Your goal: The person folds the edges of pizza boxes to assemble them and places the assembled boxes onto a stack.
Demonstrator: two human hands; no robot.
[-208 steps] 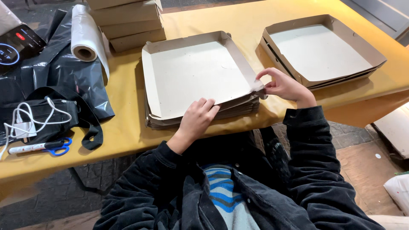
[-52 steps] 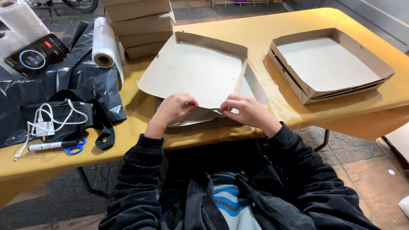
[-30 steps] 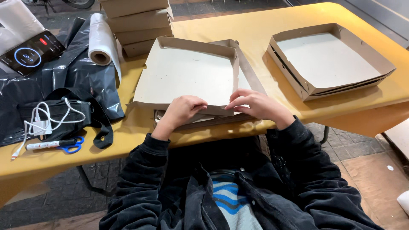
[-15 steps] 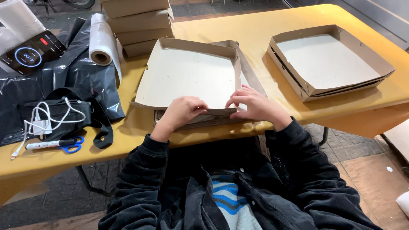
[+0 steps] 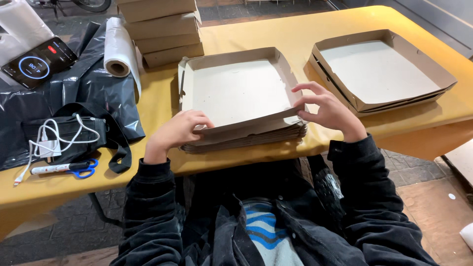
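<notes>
Since a moment ago, my right hand (image 5: 329, 109) has opened off the folded cardboard tray (image 5: 236, 93); my left hand (image 5: 178, 131) pinches its front wall. Next, judged: lock that corner.

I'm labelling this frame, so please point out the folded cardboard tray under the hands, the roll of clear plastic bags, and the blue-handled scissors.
Folded brown cardboard tray (image 5: 236, 91): head view, on its pale inner floor.
Roll of clear plastic bags (image 5: 117, 49): head view, on its side.
Blue-handled scissors (image 5: 84, 172): head view, on a handle loop.

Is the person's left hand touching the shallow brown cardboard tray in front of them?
Touching: the head view shows the left hand with its fingers on the cardboard tray's near wall.
</notes>
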